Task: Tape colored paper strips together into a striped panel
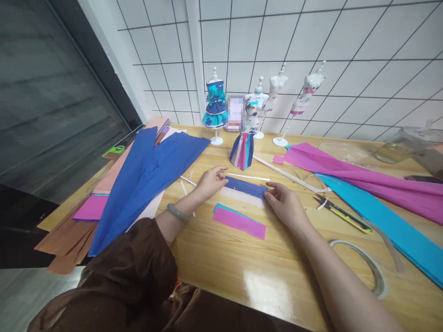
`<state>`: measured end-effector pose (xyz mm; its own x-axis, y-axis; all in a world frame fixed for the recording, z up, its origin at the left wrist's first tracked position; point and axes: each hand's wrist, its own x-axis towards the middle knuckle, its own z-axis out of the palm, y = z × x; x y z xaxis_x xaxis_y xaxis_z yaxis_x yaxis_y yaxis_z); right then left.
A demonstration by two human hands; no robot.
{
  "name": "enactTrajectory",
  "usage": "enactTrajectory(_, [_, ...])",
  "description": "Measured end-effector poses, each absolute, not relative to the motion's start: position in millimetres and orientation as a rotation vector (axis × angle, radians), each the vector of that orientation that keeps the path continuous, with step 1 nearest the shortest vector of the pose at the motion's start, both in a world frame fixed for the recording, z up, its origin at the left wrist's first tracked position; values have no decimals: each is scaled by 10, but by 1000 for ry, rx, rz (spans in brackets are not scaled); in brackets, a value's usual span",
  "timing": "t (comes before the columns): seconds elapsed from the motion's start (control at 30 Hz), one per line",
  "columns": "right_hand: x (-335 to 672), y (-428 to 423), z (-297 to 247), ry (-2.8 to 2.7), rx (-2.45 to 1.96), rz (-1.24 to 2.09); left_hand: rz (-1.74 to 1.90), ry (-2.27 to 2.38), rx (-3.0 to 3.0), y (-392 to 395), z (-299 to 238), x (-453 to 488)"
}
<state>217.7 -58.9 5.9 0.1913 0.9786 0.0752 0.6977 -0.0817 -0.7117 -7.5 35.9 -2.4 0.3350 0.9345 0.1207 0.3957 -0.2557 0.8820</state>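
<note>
A blue crepe paper strip (246, 187) lies partly over a pale pink strip (242, 197) on the wooden table. My left hand (212, 181), below a jade-green bangle, has its curled fingers and thumb at the blue strip's left end. At the right end, the thumb and fingers of my right hand (285, 203) pinch the blue strip. Closer to me rests a magenta strip (238, 223) with a teal strip (232, 208) showing behind it. Just beyond the blue strip is a thin white strip (249, 177). A small dress form (256, 108) wears a striped paper skirt (242, 151).
Large blue paper (148, 170) spreads on the left over brown and pink sheets. Pink paper (346, 173) and turquoise paper (380, 216) lie right, near a yellow-and-black cutter (346, 218) and a tape roll (372, 265). Dress forms (215, 103) stand along the tiled wall.
</note>
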Motion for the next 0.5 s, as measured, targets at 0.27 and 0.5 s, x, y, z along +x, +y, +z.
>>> enactTrajectory(0.27, [2162, -568, 56, -1602, -1896, 533, 863, 1225, 1849, 372, -44, -78])
enactTrajectory(0.5, [2159, -572, 69, -1620, -1916, 517, 853, 1238, 1874, 363, -49, -78])
